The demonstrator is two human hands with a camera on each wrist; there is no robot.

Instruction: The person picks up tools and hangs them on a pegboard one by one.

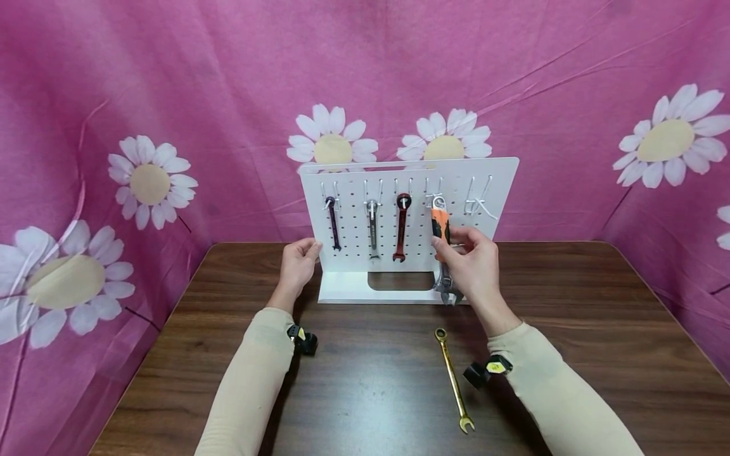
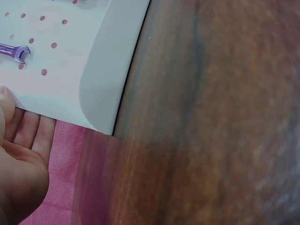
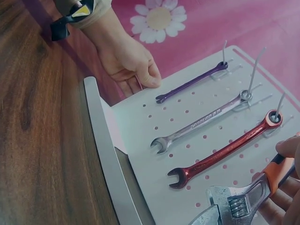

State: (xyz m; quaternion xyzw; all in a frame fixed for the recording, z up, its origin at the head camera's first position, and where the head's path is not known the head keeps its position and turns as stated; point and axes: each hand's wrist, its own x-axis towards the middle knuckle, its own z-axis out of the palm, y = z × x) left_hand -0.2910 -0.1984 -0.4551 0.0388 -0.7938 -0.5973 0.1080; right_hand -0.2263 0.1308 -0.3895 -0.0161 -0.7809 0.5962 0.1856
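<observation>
My left hand (image 1: pixel 298 263) pinches the left edge of a white pegboard (image 1: pixel 348 263), thumb in front and fingers behind. At the board's right part, my right hand (image 1: pixel 476 266) grips an adjustable wrench (image 1: pixel 440 221) by its orange and black handle. Its metal jaw points down, and the handle's holed end overlaps a hook near the top. Hanging from hooks to the left are a purple wrench (image 3: pixel 192 83), a silver wrench (image 3: pixel 201 123) and a red wrench (image 3: pixel 225 152), each with its ring end up.
A gold wrench (image 1: pixel 453 380) lies on the brown wooden table (image 1: pixel 365 392) in front of the board. The rightmost hook (image 1: pixel 476 204) on the board holds no tool. Pink cloth (image 1: pixel 239 76) with white daisies hangs behind and at both sides.
</observation>
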